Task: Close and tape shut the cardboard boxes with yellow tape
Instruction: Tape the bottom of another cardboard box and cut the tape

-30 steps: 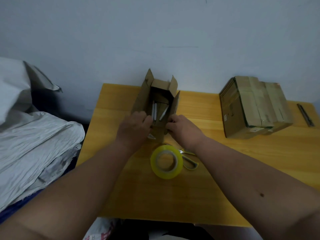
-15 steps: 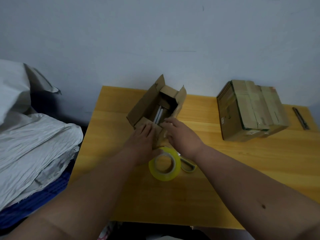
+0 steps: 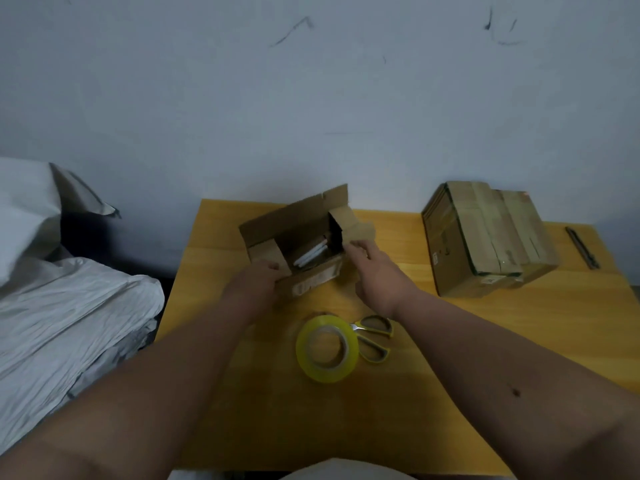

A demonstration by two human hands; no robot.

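Box [image 3: 304, 247] swung sideways since earlier; your left hand [image 3: 254, 284] grips 9 o'clock corner, right hand [image 3: 372, 268] relaxed open on 3 o'clock flap (holding nothing). Risk: far flap springs up, untaped.

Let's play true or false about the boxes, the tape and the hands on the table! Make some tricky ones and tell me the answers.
1. The small box is open. True.
2. The yellow tape roll sits on top of the big box. False: it lies on the table.
3. The scissors lie beside the tape roll. True.
4. The left hand holds the scissors. False: it grips the small box's near corner.
5. The right hand touches the big box. False: it reaches toward the small box's right flap.
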